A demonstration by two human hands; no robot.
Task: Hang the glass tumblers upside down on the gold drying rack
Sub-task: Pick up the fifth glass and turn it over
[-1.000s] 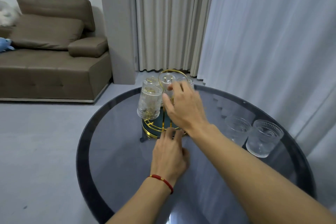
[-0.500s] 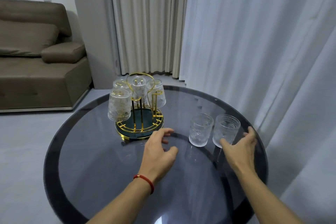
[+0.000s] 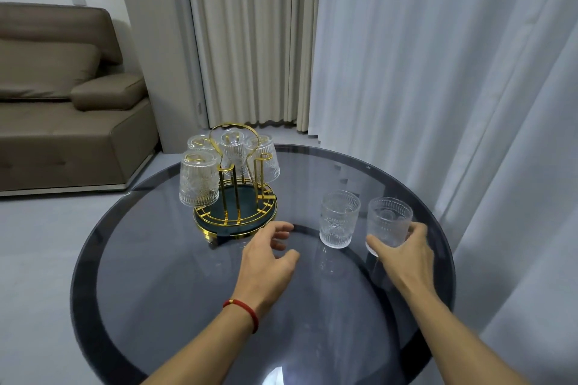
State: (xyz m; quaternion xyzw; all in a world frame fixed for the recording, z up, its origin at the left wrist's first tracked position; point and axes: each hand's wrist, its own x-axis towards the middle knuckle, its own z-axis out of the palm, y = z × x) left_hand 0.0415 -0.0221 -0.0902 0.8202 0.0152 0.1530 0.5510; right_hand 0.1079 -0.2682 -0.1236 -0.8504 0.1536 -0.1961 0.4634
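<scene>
The gold drying rack (image 3: 235, 219) stands on the far left part of the round glass table (image 3: 175, 275), with several ribbed glass tumblers hung upside down on its pegs, the nearest one (image 3: 199, 180) at the front left. Two gold pegs at the front right are bare. Two upright tumblers stand to the right of the rack. My right hand (image 3: 403, 255) wraps around the right tumbler (image 3: 388, 222), thumb on its left, fingers on its right. The left tumbler (image 3: 338, 218) stands free. My left hand (image 3: 269, 262) hovers open just in front of the rack base, holding nothing.
A brown sofa (image 3: 62, 116) stands at the left beyond the table. Beige and white curtains (image 3: 406, 72) hang behind and to the right. The table's dark rim runs close to the right tumbler.
My right hand left the rack, swung right and closed around the right upright tumbler. My left hand stayed in front of the rack. The camera turned to the right.
</scene>
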